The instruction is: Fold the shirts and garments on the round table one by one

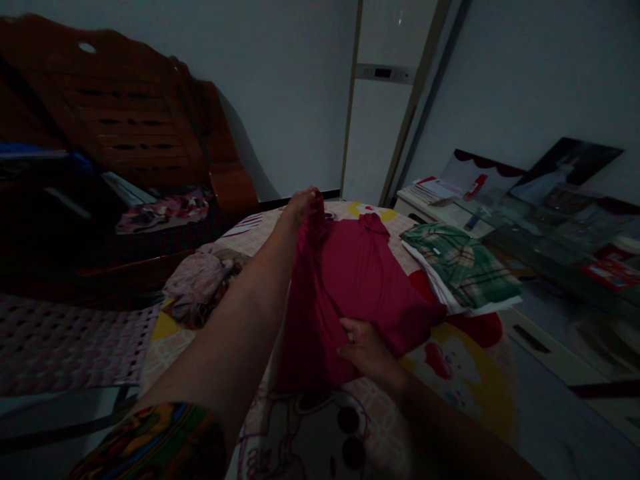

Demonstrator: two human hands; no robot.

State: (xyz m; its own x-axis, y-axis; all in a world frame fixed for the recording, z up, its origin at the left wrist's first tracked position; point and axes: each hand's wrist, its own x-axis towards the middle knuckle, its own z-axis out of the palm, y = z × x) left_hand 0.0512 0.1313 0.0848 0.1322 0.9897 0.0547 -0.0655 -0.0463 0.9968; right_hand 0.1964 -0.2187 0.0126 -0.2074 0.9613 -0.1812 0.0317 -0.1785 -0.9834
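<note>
Head camera: the magenta garment (360, 267) lay across the patterned worktop (385, 407), between a folded green plaid garment (465, 263) and a rumpled pale pink cloth (197, 277). The left hand (301, 205) pinched its far left edge between the fingers; the right hand (367, 350) pinched a fold nearer the wearer.

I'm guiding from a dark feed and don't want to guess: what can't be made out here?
In the head view:
- Tablecloth under the red garment: covered by the garment.
- Right hand's palm: turned away from the camera.
- Right part of the crumpled cloth pile: behind the left forearm.
- Right elbow: cut off by the bottom edge.
- Markings on the white unit's panel: too small.
</note>
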